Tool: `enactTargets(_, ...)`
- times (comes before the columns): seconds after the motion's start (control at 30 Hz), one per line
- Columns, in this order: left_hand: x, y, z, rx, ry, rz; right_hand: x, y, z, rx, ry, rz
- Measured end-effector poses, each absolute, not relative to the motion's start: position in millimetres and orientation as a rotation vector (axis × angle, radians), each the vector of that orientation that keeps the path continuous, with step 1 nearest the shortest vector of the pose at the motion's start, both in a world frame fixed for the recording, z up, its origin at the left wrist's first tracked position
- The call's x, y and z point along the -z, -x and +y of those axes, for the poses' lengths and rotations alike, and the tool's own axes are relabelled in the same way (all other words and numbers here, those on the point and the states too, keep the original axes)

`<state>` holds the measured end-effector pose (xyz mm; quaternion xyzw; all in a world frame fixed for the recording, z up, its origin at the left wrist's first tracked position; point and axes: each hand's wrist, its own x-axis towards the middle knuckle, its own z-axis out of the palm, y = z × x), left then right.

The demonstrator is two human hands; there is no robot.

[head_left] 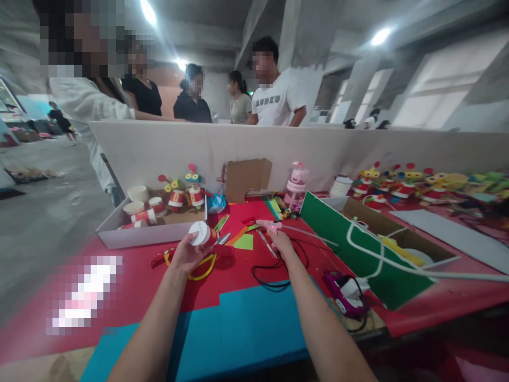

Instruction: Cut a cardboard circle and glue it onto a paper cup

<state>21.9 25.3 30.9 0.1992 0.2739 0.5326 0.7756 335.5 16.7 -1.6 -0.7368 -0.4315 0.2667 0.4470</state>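
Note:
A paper cup (201,233) with a white base and a red wrap is gripped in my left hand (186,257), tilted with its base toward me. My right hand (282,243) is closed around a pink hot glue gun (267,224), whose nozzle points left toward the cup but stays apart from it. A long pale stick (312,236) runs out behind the gun. Yellow loop handles (207,269) lie under my left hand, partly hidden, with metal blades (224,239) beyond it. Between the hands are a yellow-green paper piece (243,243) and a slim pen-like tool (268,245).
At left, a box (151,239) holds cups and two finished figures. A green-sided box (358,249), white cable (397,268) and purple power strip (342,297) stand right. A black cord (270,286) loops near my right arm. Several people stand behind the white partition (178,146).

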Motion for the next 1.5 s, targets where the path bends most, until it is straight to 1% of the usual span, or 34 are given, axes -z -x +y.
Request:
enactTargets(0.27,-28,-25,25,-1.102,-0.466,0.515,5,-353,23,-0.345,2.194,-1.166)
enactTargets(0.5,-27,-26,25,-1.043,-0.423,0.545,12,-349,21,-0.157,2.318,-1.163)
enactTargets(0.63,-27,-26,25,-1.031,-0.437,0.538,6,-353,14,-0.111,2.309,-1.184)
enactTargets(0.77,-27,-27,25,-0.994,-0.466,0.566,-12,-341,-2,-0.027,2.268,-1.181)
enactTargets(0.8,-27,-29,24,-0.989,-0.475,0.578,-18,-330,-6,0.009,2.225,-1.19)
enactTargets(0.87,-29,-33,20,-1.031,-0.512,0.574,-28,-299,-14,0.036,1.914,-1.289)
enactTargets(0.9,-29,-37,17,-1.071,-0.537,0.559,-31,-280,-17,-0.044,1.721,-1.364)
enactTargets(0.97,-30,-45,12,-1.164,-0.58,0.523,-33,-241,-21,-0.337,1.331,-1.424)
enactTargets(1.03,-29,-52,9,-1.227,-0.604,0.52,-28,-211,-22,-0.636,1.073,-1.337)
enactTargets(1.07,-28,-56,9,-1.254,-0.614,0.527,-24,-202,-22,-0.721,1.0,-1.279)
enactTargets(1.13,-24,-61,9,-1.299,-0.637,0.542,-14,-195,-20,-0.853,0.916,-1.204)
enactTargets(1.23,-18,-68,10,-1.344,-0.663,0.544,-5,-202,-18,-0.932,0.887,-1.175)
enactTargets(1.4,-17,-80,3,-1.339,-0.772,0.565,-3,-208,-19,-1.157,0.812,-1.069)
enactTargets(1.5,-16,-86,-2,-1.365,-0.843,0.633,-3,-206,-19,-1.231,0.777,-0.989)
